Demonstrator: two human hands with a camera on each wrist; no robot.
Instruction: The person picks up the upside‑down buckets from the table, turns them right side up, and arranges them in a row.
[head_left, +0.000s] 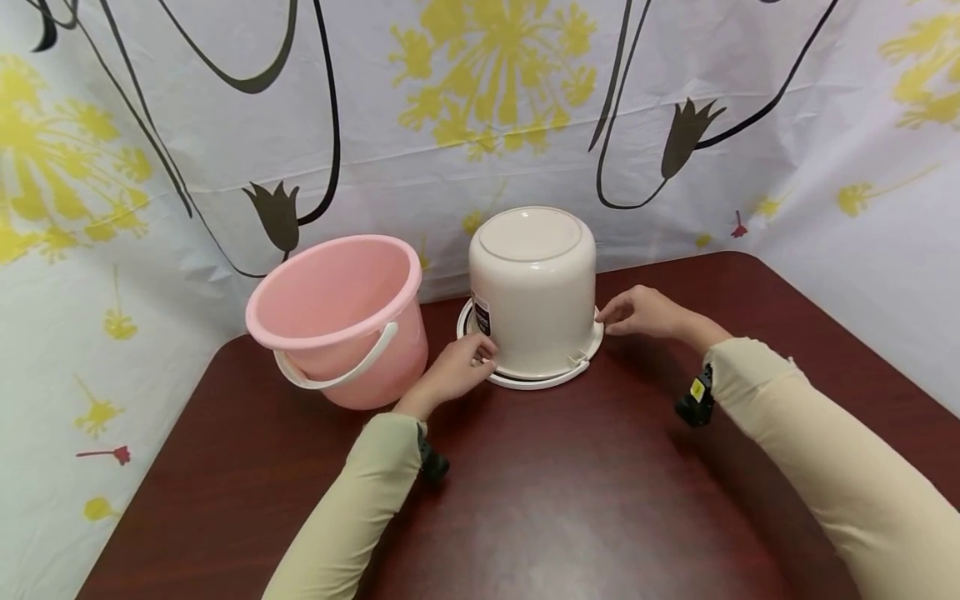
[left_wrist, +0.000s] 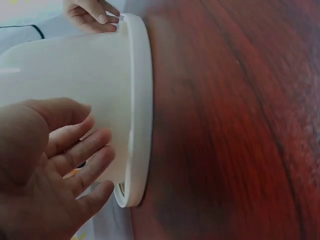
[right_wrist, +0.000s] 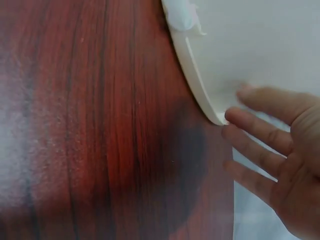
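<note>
A cream bucket (head_left: 534, 304) stands upside down on the table, its base facing up. Its white handle (head_left: 542, 384) lies round the rim at the front. Beside the lower left of the bucket is my left hand (head_left: 456, 368); in the left wrist view its fingers (left_wrist: 92, 167) are loosely bent and grip nothing. At the right side of the rim, my right hand (head_left: 648, 315) has its fingertips close to the edge. Seen from the right wrist, those fingers (right_wrist: 255, 125) are spread and relaxed; whether they touch the rim I cannot tell.
A pink bucket (head_left: 337, 292) stands to the left, mouth up, with a white handle (head_left: 337, 379) hanging at its front. The dark red wooden table (head_left: 555, 483) reaches back to a white patterned cloth (head_left: 375, 133) behind and at both sides.
</note>
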